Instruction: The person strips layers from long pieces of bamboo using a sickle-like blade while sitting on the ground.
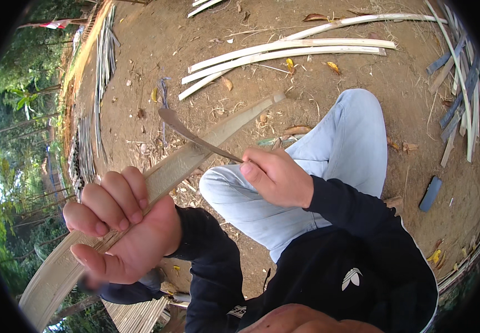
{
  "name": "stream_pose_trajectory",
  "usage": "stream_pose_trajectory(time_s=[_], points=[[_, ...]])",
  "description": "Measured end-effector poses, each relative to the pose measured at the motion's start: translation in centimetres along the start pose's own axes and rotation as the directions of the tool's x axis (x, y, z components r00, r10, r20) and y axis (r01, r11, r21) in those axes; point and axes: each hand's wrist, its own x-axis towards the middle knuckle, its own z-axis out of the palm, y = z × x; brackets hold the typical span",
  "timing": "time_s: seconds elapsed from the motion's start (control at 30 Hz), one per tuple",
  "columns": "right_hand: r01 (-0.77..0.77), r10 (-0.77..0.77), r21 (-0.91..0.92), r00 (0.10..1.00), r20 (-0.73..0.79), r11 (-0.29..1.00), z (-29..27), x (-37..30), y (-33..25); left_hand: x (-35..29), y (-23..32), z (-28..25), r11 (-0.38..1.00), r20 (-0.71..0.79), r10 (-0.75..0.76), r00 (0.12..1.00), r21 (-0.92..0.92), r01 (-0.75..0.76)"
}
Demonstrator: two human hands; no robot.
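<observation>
- Pale bamboo strip [174, 169] slants through the air before the person, raised off the bare earth [156, 39]
- Left hand [129, 227] grasps it, fingers curled over
- Right hand [277, 177] grips a curved knife [180, 127], blade crossing the strip
- Light blue jeans [356, 127] beside the right hand
- Farther out, cut strips [284, 46] on the ground

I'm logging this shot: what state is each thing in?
Flat pale wooden strip: held aslant
Dark curved metal blade: crossing the strip; contact unclear
Bare left hand: curled around the strip
Bare right hand: gripping the blade's near end
Pale narrow wooden strips: overlapping on brown earth
Dark rectangular object: lying on the earth
</observation>
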Motion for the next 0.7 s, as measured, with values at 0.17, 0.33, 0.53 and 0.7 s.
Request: stream_pose_trajectory(time_s=[0.17,0.33,0.53,0.7], points=[[0.076,-0.077,0.024,0.996,0.046,0.997,0.2,-0.6,-0.3,-1.1,0.3,0.1,1.000,-0.002,0.003,1.000,0.007,-0.003],[0.044,-0.044,-0.036,0.999,0.010,0.998,0.6,-1.1,0.4,-1.2,0.4,-0.5,1.000,-0.022,0.004,1.000,0.000,-0.004],[0.024,-0.025,-0.123,1.000,-0.008,0.992,-0.5,-0.5,0.5,-0.4,0.4,0.2,1.000,-0.048,0.011,0.999,-0.017,-0.012],[0.013,-0.010,-0.156,1.000,0.021,0.988,-1.1,-0.3,0.1,-0.7,0.2,0.8,1.000,-0.045,0.009,0.999,0.019,-0.008]])
